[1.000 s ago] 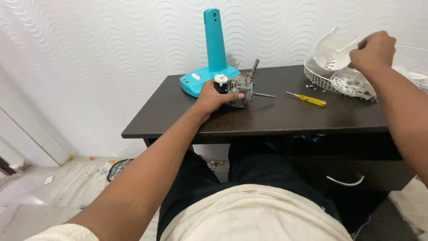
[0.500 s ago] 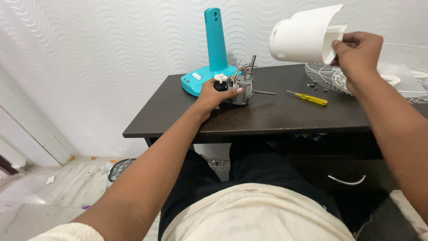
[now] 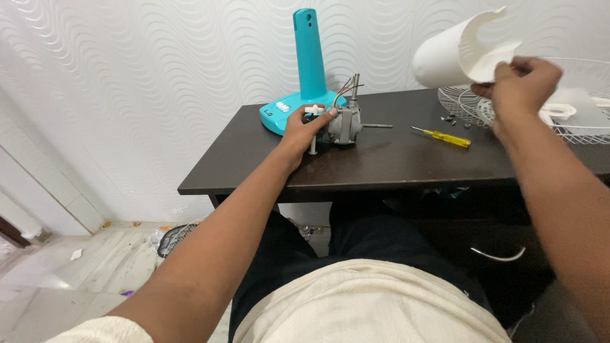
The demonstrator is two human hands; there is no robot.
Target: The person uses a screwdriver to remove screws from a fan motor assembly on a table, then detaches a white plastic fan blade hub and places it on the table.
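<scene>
on the dark table (image 3: 394, 166), the left hand (image 3: 304, 131) is gripping the grey fan motor (image 3: 343, 124), fingers wrapped round its rear end, shaft pointing right. up at the right, the right hand (image 3: 522, 89) is pinching the white plastic housing (image 3: 459, 54) in closed fingers, holding it in the air above the wire fan guard (image 3: 581, 108). a yellow screwdriver (image 3: 442, 136) is lying between them, with a teal fan stand (image 3: 305, 70) standing behind the motor.
</scene>
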